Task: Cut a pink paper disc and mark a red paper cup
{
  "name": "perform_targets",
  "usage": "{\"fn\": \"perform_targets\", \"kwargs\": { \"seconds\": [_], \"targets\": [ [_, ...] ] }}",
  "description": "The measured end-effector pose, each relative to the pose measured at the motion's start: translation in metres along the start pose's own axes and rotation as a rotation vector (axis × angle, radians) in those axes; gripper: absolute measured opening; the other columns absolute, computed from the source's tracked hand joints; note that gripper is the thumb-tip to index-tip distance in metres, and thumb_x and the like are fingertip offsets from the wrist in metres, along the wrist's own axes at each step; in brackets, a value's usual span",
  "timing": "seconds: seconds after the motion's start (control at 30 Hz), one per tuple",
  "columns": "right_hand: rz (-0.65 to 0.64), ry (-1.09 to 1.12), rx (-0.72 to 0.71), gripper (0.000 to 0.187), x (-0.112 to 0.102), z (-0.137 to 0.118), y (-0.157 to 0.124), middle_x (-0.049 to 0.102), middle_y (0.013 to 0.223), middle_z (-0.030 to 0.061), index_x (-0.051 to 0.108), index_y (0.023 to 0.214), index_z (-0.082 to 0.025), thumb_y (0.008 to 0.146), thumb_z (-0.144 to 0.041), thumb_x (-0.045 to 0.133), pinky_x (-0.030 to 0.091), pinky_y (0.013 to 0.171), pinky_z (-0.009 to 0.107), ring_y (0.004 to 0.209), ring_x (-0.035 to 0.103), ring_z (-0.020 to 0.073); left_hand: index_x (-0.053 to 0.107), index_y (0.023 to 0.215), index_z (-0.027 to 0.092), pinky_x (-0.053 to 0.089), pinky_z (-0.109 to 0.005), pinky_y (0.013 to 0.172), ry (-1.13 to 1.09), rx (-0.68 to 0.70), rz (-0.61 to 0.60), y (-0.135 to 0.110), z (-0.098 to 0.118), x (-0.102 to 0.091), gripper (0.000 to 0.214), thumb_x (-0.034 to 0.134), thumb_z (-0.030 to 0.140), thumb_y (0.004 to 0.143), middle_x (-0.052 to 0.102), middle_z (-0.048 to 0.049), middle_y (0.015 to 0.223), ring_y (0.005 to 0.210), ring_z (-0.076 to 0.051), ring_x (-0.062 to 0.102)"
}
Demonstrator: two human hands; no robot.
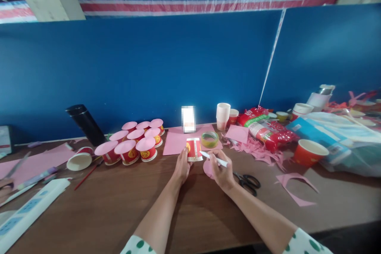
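Observation:
My left hand [181, 166] is closed on a red paper cup [194, 149] with gold marks and a pale vertical band, its side turned towards me. In my right hand [222, 170] is a white marker [218, 159], whose tip is at the cup's right side; I cannot tell if it touches. Beneath the right hand lies a pink paper disc [208, 169], partly hidden. Just behind, a roll of yellow-green tape [210, 139] rests on a pink sheet [173, 141]. Black-handled scissors [249, 182] lie beside my right wrist.
Several red cups topped with pink discs [127, 147] stand left, by a black flask [85, 125]. A power strip [32, 210] lies at left front. Stacked white cups [223, 116], red packaging [266, 129], pink scraps [258, 151] and a red cup [310, 153] are on the right.

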State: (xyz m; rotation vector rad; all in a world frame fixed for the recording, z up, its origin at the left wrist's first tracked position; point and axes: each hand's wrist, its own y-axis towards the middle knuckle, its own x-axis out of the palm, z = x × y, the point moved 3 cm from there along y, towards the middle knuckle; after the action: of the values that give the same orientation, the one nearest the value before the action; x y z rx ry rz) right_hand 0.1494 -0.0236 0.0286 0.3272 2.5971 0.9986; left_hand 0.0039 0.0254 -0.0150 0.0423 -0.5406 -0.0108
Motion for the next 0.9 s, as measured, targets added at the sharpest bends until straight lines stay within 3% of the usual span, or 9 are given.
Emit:
{"fn": "perform_targets", "kwargs": {
  "seconds": [0.2,0.67,0.9],
  "targets": [
    [-0.016,0.000,-0.026,0.020,0.0013,-0.0050,-0.0010,0.052,0.062,-0.0001,0.053,0.071,-0.018,0.086,-0.025,0.042,0.039,0.054,0.024,0.055,0.048,0.0127,0.055,0.087,0.016,0.046,-0.034,0.079,-0.035,-0.008,0.010,0.0005,0.0003,0.0003,0.032,0.054,0.045,0.074,0.064,-0.0075,0.088,0.092,-0.022,0.059],
    [-0.055,0.000,-0.021,0.018,0.0030,-0.0039,-0.0020,0.056,0.063,0.0010,0.054,0.072,-0.018,0.085,-0.025,0.044,0.040,0.051,0.023,0.056,0.052,0.0134,0.055,0.101,0.016,0.047,-0.036,0.078,-0.023,-0.019,0.010,-0.0017,0.0009,0.0014,0.038,0.053,0.045,0.076,0.064,-0.0111,0.092,0.093,-0.024,0.058],
    [-0.075,-0.004,-0.011,0.018,0.0042,-0.0024,-0.0029,0.056,0.064,0.0013,0.054,0.073,-0.018,0.086,-0.025,0.044,0.040,0.051,0.023,0.058,0.053,0.0138,0.056,0.095,0.019,0.046,-0.035,0.078,-0.034,-0.001,-0.007,-0.0013,0.0015,0.0029,0.031,0.055,0.042,0.075,0.064,-0.0105,0.092,0.091,-0.023,0.059]
  ]
}}
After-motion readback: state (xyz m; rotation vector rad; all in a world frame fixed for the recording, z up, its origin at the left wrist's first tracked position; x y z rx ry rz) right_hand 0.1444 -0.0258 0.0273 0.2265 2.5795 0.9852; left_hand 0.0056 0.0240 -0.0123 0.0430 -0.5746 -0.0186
